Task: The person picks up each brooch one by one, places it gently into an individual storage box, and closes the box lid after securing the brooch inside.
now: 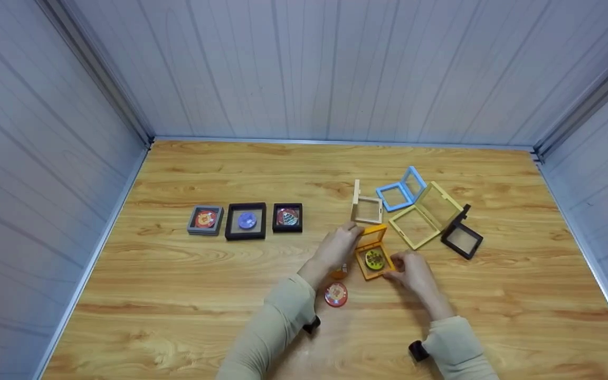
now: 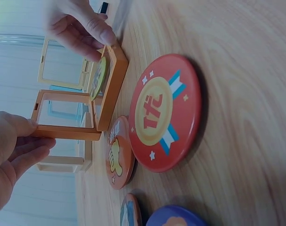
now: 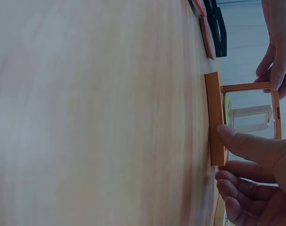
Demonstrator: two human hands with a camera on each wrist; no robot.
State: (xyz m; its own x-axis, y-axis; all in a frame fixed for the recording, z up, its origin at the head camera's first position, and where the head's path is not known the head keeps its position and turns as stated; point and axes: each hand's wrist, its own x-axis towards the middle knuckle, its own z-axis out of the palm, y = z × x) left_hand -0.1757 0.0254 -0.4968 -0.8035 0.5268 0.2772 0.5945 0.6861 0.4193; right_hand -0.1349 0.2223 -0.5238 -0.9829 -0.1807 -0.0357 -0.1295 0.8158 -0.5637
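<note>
An orange hinged display frame (image 1: 364,269) stands part-open on the table, its lid (image 2: 69,129) raised. Inside the base lies a round yellow-green badge (image 1: 374,259) with a dark pattern. My left hand (image 1: 338,244) pinches the raised lid at its edge between thumb and fingers. At the opposite side my right hand (image 1: 414,272) grips the base's corner, thumb on top as the right wrist view shows. A red round badge (image 1: 336,294) lies just left of the frame, beside an orange badge (image 2: 118,157) that my left wrist partly covers in the head view.
Open frames stand behind and right: cream (image 1: 368,209), blue (image 1: 395,196), yellow (image 1: 415,227), black (image 1: 462,240). Further left sit a grey frame (image 1: 205,231) and two dark frames (image 1: 246,236), each holding a badge. A purple badge (image 2: 175,219) shows low in the left wrist view. Panel walls enclose the table.
</note>
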